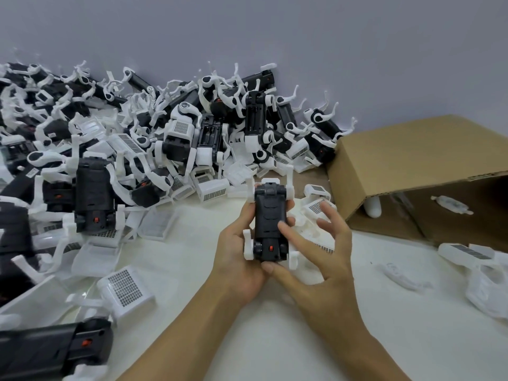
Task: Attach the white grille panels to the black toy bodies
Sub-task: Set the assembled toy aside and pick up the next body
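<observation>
I hold a black toy body (268, 215) with white legs upright above the middle of the white table (192, 270). My left hand (239, 254) cups it from the left and below. My right hand (319, 251) touches its right side with the thumb on the black shell, the other fingers spread apart. A red button shows at the body's lower end. Loose white grille panels lie around: one (125, 288) at the front left, one (316, 207) right behind my right fingers, one (213, 189) near the pile.
A large heap of black-and-white toy bodies (165, 127) fills the left and back against the grey wall. An open cardboard box (417, 174) lies on its side at the right. Plastic bags and a grille panel (467, 253) rest at the far right.
</observation>
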`<action>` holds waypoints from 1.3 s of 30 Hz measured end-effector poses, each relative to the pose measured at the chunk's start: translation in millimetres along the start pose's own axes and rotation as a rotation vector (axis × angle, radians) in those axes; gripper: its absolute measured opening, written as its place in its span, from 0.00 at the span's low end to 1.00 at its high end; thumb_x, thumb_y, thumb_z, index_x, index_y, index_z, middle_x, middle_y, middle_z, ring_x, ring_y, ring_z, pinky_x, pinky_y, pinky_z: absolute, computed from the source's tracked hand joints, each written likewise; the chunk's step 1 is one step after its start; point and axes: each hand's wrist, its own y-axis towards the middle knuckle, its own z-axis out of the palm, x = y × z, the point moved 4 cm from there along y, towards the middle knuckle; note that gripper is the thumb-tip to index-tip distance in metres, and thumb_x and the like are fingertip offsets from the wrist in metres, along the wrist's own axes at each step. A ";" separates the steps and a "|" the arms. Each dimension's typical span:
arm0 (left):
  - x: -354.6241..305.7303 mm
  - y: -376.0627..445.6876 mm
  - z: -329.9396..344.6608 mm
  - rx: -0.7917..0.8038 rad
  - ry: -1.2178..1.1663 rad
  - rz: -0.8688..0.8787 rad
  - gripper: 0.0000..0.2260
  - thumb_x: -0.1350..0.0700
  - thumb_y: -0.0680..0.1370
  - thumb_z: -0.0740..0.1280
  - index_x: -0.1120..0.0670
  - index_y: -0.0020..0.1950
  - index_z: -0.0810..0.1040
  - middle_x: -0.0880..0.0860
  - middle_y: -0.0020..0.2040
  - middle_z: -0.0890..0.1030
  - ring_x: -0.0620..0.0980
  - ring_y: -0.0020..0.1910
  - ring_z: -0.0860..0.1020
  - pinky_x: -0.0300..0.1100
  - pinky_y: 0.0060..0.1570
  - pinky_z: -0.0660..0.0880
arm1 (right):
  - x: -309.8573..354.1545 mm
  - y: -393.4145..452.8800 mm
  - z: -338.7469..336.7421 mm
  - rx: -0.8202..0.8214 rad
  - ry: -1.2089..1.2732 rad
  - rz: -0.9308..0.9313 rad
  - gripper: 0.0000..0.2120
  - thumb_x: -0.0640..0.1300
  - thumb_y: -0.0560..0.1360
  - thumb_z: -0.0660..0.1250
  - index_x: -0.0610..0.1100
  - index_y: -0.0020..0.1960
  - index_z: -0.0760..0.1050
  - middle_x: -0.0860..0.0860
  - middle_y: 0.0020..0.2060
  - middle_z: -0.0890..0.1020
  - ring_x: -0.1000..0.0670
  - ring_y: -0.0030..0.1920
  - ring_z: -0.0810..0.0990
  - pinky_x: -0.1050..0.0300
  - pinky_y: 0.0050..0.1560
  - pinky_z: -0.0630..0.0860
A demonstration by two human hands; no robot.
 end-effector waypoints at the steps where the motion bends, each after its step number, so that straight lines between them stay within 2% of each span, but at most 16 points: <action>1: 0.0 0.3 -0.6 -0.011 0.006 -0.009 0.24 0.41 0.81 0.60 0.58 0.59 0.85 0.55 0.48 0.84 0.50 0.41 0.82 0.43 0.46 0.81 | 1.5 -0.1 0.6 0.003 -0.002 -0.025 0.22 0.47 0.67 0.80 0.61 0.58 0.81 0.50 0.75 0.64 0.51 0.74 0.65 0.69 0.66 0.65; 3: 0.5 0.8 -1.8 -0.027 0.023 -0.025 0.25 0.40 0.80 0.62 0.58 0.63 0.83 0.56 0.47 0.83 0.52 0.41 0.79 0.45 0.48 0.79 | 4.3 -1.0 2.2 0.004 0.002 -0.068 0.19 0.43 0.68 0.77 0.62 0.55 0.83 0.52 0.72 0.68 0.51 0.73 0.68 0.69 0.65 0.66; 6: 1.2 1.6 -2.7 -0.047 0.023 -0.013 0.26 0.42 0.79 0.63 0.58 0.68 0.79 0.58 0.49 0.81 0.55 0.42 0.77 0.52 0.62 0.71 | 5.5 -0.1 2.7 -0.013 0.014 -0.062 0.17 0.42 0.67 0.77 0.61 0.50 0.84 0.56 0.68 0.71 0.50 0.72 0.69 0.70 0.64 0.66; 8: 1.1 1.8 -2.1 -0.055 -0.003 -0.004 0.25 0.43 0.80 0.63 0.59 0.69 0.78 0.59 0.50 0.81 0.55 0.43 0.77 0.55 0.66 0.68 | 5.2 0.2 2.6 -0.008 0.034 -0.050 0.13 0.41 0.66 0.77 0.58 0.45 0.84 0.55 0.67 0.71 0.47 0.72 0.70 0.70 0.64 0.66; 10: 0.7 1.4 -0.8 -0.051 -0.016 -0.011 0.25 0.43 0.78 0.64 0.59 0.69 0.79 0.58 0.51 0.82 0.54 0.41 0.79 0.50 0.56 0.77 | 4.2 0.2 2.4 0.003 0.063 -0.021 0.11 0.41 0.67 0.76 0.58 0.42 0.85 0.53 0.67 0.71 0.50 0.70 0.73 0.71 0.63 0.67; 12: -0.3 0.5 0.8 -0.036 -0.028 -0.013 0.27 0.42 0.77 0.65 0.58 0.69 0.79 0.57 0.55 0.81 0.53 0.41 0.79 0.46 0.44 0.80 | 2.8 0.3 3.1 0.025 0.079 0.010 0.11 0.43 0.67 0.76 0.57 0.46 0.84 0.57 0.67 0.71 0.49 0.71 0.72 0.70 0.63 0.67; 15: 0.1 -0.5 1.3 -0.023 -0.018 -0.032 0.25 0.42 0.78 0.63 0.59 0.64 0.82 0.57 0.51 0.82 0.52 0.41 0.77 0.44 0.45 0.76 | 2.2 0.0 3.7 0.015 0.071 0.033 0.17 0.46 0.66 0.77 0.63 0.51 0.83 0.63 0.67 0.70 0.50 0.74 0.68 0.70 0.65 0.66; 17: 0.4 -0.8 1.7 -0.005 -0.002 -0.053 0.25 0.41 0.79 0.61 0.59 0.61 0.84 0.56 0.45 0.81 0.52 0.41 0.76 0.43 0.44 0.76 | 3.2 -0.2 3.6 0.001 0.072 0.030 0.19 0.47 0.66 0.77 0.65 0.53 0.82 0.59 0.70 0.68 0.54 0.74 0.66 0.70 0.66 0.65; 21: 0.8 -0.1 0.0 -0.005 -0.005 -0.048 0.24 0.42 0.80 0.61 0.59 0.59 0.85 0.56 0.46 0.83 0.50 0.41 0.80 0.41 0.41 0.80 | 1.5 -0.4 2.2 0.014 0.030 0.028 0.25 0.48 0.65 0.77 0.66 0.59 0.79 0.57 0.72 0.66 0.56 0.73 0.65 0.66 0.68 0.64; 24: 0.4 0.3 -0.1 -0.022 -0.002 -0.042 0.24 0.42 0.79 0.62 0.59 0.61 0.84 0.57 0.45 0.82 0.51 0.41 0.79 0.41 0.42 0.78 | 2.6 1.3 2.1 0.002 0.054 0.027 0.17 0.47 0.65 0.78 0.64 0.50 0.84 0.59 0.68 0.70 0.58 0.72 0.67 0.70 0.66 0.64; 26: -0.3 0.5 0.3 -0.047 -0.006 -0.032 0.25 0.43 0.78 0.63 0.60 0.64 0.82 0.57 0.47 0.82 0.52 0.41 0.77 0.42 0.43 0.77 | 3.3 1.1 2.0 -0.010 0.034 -0.002 0.13 0.46 0.65 0.78 0.62 0.46 0.84 0.61 0.65 0.72 0.55 0.72 0.69 0.72 0.64 0.64; 30: 0.5 0.7 -0.5 -0.067 -0.017 -0.016 0.25 0.44 0.81 0.62 0.61 0.68 0.79 0.58 0.49 0.81 0.53 0.41 0.78 0.46 0.46 0.75 | 1.6 0.3 0.7 -0.027 0.047 0.022 0.12 0.46 0.65 0.78 0.60 0.44 0.84 0.55 0.65 0.72 0.51 0.71 0.70 0.63 0.67 0.67; 32: 0.1 0.7 -1.1 -0.061 -0.022 -0.009 0.25 0.44 0.80 0.62 0.61 0.66 0.80 0.58 0.49 0.82 0.53 0.41 0.78 0.47 0.50 0.74 | 0.5 0.2 1.1 -0.016 0.054 0.024 0.11 0.45 0.66 0.77 0.59 0.45 0.83 0.57 0.64 0.72 0.51 0.71 0.71 0.65 0.66 0.66; 35: -1.1 0.9 0.1 -0.021 -0.022 -0.023 0.24 0.42 0.78 0.63 0.60 0.61 0.84 0.57 0.48 0.82 0.52 0.40 0.78 0.44 0.45 0.77 | 1.0 -0.1 2.7 -0.003 0.039 0.011 0.15 0.46 0.67 0.77 0.61 0.50 0.83 0.63 0.64 0.71 0.53 0.71 0.69 0.69 0.64 0.65; 37: -1.7 1.7 -0.7 -0.001 -0.036 -0.031 0.25 0.42 0.79 0.62 0.61 0.61 0.83 0.57 0.45 0.82 0.53 0.40 0.78 0.43 0.41 0.80 | 2.3 -1.6 3.7 -0.027 -0.027 -0.007 0.17 0.48 0.67 0.77 0.66 0.51 0.82 0.60 0.69 0.70 0.55 0.73 0.64 0.65 0.65 0.65; 39: -1.7 2.4 -3.1 0.004 -0.064 -0.031 0.25 0.43 0.79 0.63 0.62 0.63 0.81 0.59 0.47 0.82 0.53 0.42 0.79 0.43 0.44 0.80 | 4.2 -3.5 4.4 -0.034 -0.055 -0.007 0.18 0.50 0.68 0.77 0.70 0.51 0.81 0.59 0.72 0.67 0.57 0.74 0.61 0.59 0.67 0.65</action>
